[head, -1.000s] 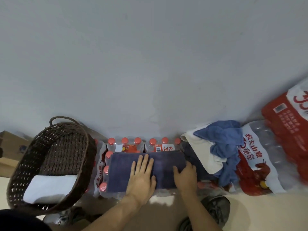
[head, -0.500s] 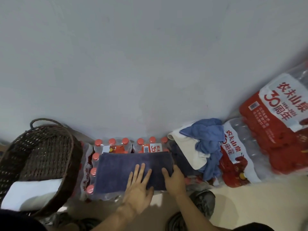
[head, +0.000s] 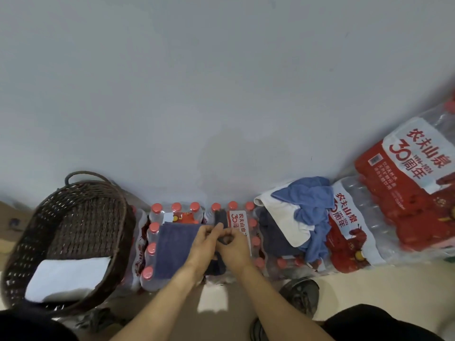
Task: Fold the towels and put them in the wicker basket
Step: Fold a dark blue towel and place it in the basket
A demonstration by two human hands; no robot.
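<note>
Labels first: shrink-wrapped bottle packs (head: 354,227) read "农夫山泉" w/ "30周年" and "1996-2026" in red on white; same print on the big red pack (head: 408,168) far right and on the pack under my hands (head: 240,223). Smaller print too blurred to read.

Hands: I see both meeting at centre over the dark blue towel (head: 172,249), which lies on the red-capped bottle pack (head: 177,212) against the wall. Left hand (head: 203,244) has fingers curled, pinching the towel's raised right edge; right hand (head: 234,247) is curled too, gripping the same edge just beside the left, thumbs nearly touching. A strip of the cloth sticks up past the fingertips. Both forearms bare, coming in from bottom of frame.

Wicker basket (head: 73,217) sits left of the pack, tilted toward me, w/ a folded white towel (head: 69,276) inside near its front wall. Unfolded pile to the right: light blue towel (head: 310,210) over a white towel (head: 285,220), darker cloth (head: 273,239) beneath. Shoe (head: 300,294) on the floor below.
</note>
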